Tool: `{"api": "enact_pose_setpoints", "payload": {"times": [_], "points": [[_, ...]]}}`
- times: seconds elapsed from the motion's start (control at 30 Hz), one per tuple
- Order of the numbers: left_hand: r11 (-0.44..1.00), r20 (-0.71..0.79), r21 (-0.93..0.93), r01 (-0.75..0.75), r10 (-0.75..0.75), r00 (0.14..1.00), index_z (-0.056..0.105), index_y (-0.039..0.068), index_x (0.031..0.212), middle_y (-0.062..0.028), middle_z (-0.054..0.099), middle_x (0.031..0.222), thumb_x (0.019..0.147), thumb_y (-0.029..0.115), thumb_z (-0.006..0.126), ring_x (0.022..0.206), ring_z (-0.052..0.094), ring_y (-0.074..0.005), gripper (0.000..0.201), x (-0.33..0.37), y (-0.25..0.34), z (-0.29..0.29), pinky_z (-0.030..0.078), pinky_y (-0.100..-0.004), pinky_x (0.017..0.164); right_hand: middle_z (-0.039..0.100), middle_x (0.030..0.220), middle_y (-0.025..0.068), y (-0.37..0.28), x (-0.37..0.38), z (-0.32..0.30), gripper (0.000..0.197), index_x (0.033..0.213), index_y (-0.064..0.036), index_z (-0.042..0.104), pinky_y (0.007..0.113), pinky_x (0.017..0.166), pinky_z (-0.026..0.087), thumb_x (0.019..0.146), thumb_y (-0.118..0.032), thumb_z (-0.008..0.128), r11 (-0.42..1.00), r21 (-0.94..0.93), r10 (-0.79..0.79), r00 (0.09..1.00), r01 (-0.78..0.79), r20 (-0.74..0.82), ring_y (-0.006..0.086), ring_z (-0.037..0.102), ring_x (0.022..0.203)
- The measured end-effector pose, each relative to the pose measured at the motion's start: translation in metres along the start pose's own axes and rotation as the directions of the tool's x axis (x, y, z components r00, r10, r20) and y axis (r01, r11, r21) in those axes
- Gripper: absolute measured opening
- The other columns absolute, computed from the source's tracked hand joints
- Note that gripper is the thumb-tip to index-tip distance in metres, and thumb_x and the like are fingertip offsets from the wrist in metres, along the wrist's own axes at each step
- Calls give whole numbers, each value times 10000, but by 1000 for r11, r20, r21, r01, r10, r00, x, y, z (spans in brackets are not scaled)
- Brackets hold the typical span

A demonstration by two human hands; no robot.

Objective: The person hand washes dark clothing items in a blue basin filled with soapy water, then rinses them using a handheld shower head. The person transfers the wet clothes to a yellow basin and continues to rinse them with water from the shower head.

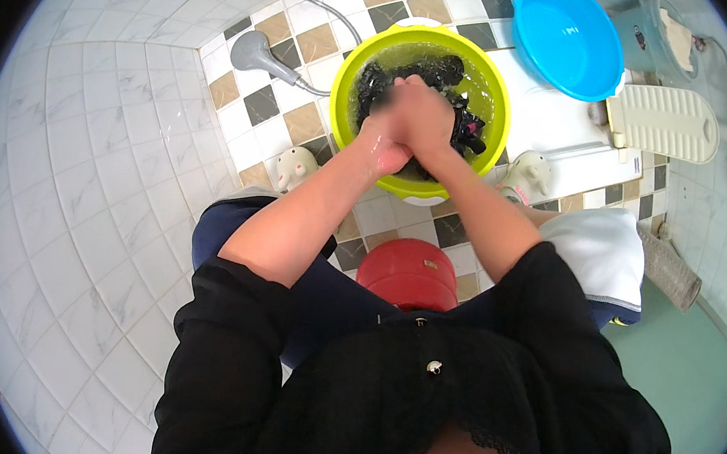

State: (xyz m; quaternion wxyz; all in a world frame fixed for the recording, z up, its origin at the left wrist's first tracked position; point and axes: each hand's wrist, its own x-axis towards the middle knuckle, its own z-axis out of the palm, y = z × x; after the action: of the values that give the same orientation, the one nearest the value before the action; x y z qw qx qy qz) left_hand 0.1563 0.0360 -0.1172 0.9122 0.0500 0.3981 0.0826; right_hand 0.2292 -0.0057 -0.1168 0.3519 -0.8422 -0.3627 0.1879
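Note:
A lime-green basin [489, 156] holds water and dark wet clothes [435, 70] with a small pink patch. Over it my left hand [382, 140] and my right hand [429, 121] are pressed together, with wet skin and some suds on the left wrist. Both look closed against each other. Whatever lies between the palms is hidden, and a blurred dark spot covers part of the fingers. Dark cloth shows right behind and beside the hands.
A grey shower head [257, 55] lies on the checkered tiles left of the basin. At the back right are a blue basin [569, 41] and a cream washboard [667, 123]. A red stool or bucket [408, 273] stands between my legs. My feet wear cream animal-faced slippers [297, 166].

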Motion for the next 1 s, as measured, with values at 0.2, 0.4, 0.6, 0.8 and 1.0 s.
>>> {"api": "enact_pose_setpoints", "payload": {"times": [0.2,0.4,0.6,0.8,1.0], "points": [[987,8,158,-17,16,1000,288,-52,1337,-185,291,1402,987,276,288,1291,312,-306,480,-1,13,0,291,-384,1074,607,810,213,115,66,15,324,907,-87,564,480,677,444,884,-397,471,987,-129,114,985,-98,129,421,570,794],[958,-154,288,2,44,987,252,-2,1379,-189,225,1440,966,393,317,1330,235,-314,576,0,31,-10,247,-415,1081,586,1049,217,198,57,34,453,1114,-51,546,421,869,422,840,-411,538,898,-391,230,973,-203,23,350,554,999],[971,-386,196,138,-53,921,257,107,1397,-174,252,1428,929,498,345,1301,262,-375,617,5,32,-9,277,-523,1032,619,873,184,102,36,29,282,922,-24,597,375,744,458,787,-271,583,912,356,81,938,-206,336,306,606,833],[998,-72,58,9,-5,997,476,84,1178,-150,531,1166,915,508,368,1091,504,-320,510,6,32,-4,379,-515,953,606,811,102,-14,-3,-16,222,880,-25,579,332,732,428,853,-239,530,809,566,-46,942,-160,332,217,568,767],[999,76,48,18,-21,997,482,82,1200,-115,519,1203,935,486,340,1102,504,-263,503,-27,18,65,395,-427,959,538,1126,112,-28,-19,-53,240,1025,-83,578,461,905,307,848,-225,499,969,-61,-248,957,241,-148,288,474,1054]]}}
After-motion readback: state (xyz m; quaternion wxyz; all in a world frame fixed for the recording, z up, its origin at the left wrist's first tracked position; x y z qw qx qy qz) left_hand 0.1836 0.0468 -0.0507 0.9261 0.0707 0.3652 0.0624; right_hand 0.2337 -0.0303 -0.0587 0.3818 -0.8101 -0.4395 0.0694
